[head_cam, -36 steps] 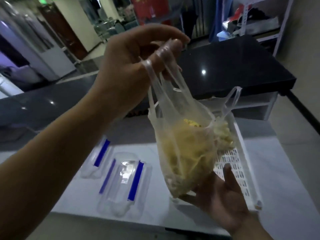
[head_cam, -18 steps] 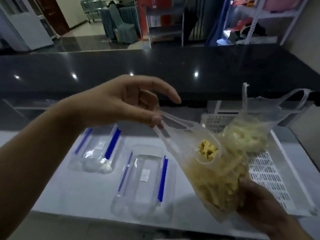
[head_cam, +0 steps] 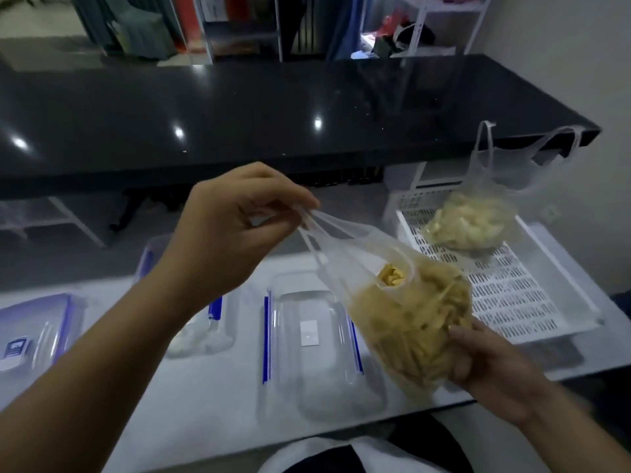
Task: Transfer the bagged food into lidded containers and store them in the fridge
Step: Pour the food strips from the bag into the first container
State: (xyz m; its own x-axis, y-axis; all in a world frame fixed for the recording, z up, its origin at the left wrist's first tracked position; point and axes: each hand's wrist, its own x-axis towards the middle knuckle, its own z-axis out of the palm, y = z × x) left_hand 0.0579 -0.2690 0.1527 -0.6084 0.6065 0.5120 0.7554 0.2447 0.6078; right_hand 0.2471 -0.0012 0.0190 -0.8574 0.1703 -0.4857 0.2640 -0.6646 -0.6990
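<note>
The right hand (head_cam: 491, 367) is nearest, cupped under the fat end of the bag of yellow strips (head_cam: 409, 322) with its fingers curled around it. The bag is up in the air, tipped on its side, just over the edge of the white table (head_cam: 211, 404). The left hand (head_cam: 235, 230) has its fingers pinched tight on the bag's thin handles. There is a little hole in the top of the bag where yellow bits show, so I think food could fall out there if the bag tips more. The plastic looks thin and slippery too, so it might slide out of the hand underneath. Below sits the open clear container (head_cam: 317, 339) with blue clips, and a pour that misses it would land on the table. Another container (head_cam: 201, 322) lies beside it. Farther back, a second bag of food (head_cam: 471, 223) rests in the white basket (head_cam: 532, 302), not yet emptied. Behind is a black counter (head_cam: 239, 110).
</note>
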